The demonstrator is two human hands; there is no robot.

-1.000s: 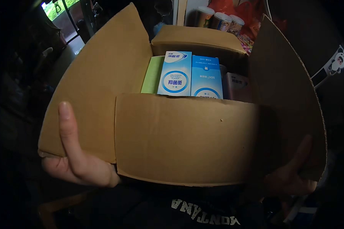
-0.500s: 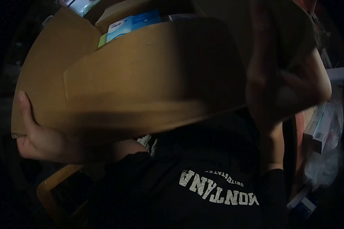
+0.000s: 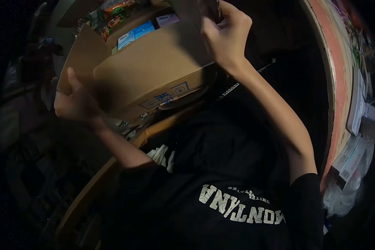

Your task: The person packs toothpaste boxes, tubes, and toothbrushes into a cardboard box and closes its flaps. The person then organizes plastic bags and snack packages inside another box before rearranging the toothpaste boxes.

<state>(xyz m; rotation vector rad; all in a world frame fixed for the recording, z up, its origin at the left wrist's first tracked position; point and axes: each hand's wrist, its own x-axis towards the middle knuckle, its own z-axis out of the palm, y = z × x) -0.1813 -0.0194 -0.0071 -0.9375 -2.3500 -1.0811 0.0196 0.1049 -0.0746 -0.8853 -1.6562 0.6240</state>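
A brown cardboard box (image 3: 154,62) with raised flaps is held in front of me, tilted. My left hand (image 3: 77,102) grips the edge of its left flap, thumb up on the inner side. On the right, my right hand (image 3: 229,35) is closed around the edge of the darker right flap (image 3: 189,10). Inside the box lie a blue and white carton (image 3: 135,34) and a small pale purple carton (image 3: 167,20). Blue printing (image 3: 164,98) shows on the box's near side. Its bottom is hidden.
Colourful plastic packets (image 3: 114,16) lie beyond the box. A curved wooden rail (image 3: 96,183) runs below it. At the right, past a worn reddish edge (image 3: 337,54), are white cartons (image 3: 349,156) and a clear plastic bag (image 3: 341,198).
The box has moved away from my body, and both arms reach further out. Its printed near side and the packets beyond it now show.
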